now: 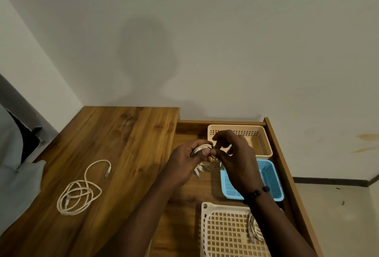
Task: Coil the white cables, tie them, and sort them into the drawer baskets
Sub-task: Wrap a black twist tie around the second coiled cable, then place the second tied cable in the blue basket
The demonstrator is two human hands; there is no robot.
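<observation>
Coiled white braided cable (207, 163) held above open wooden drawer (184, 195), loops bunched, ends dangling. Left hand (187, 159) grips coil; right hand (233, 154) pinches small ring-like tie (213, 152) at coil.

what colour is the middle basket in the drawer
Light blue: the middle basket, seen from the head camera.

My table (114, 154) is wood with a dark streaky grain and a low satin sheen. The drawer (274, 144) walls look like the same brown wood. The far basket (264, 133) is matt beige plastic with small holes, the blue basket (272, 176) is fine-meshed plastic, and the near white basket (207, 228) is plastic with square openings. The loose cable (79, 194) on the left looks braided and matt. My wrist beads (256, 193) are dark and slightly glossy.
</observation>
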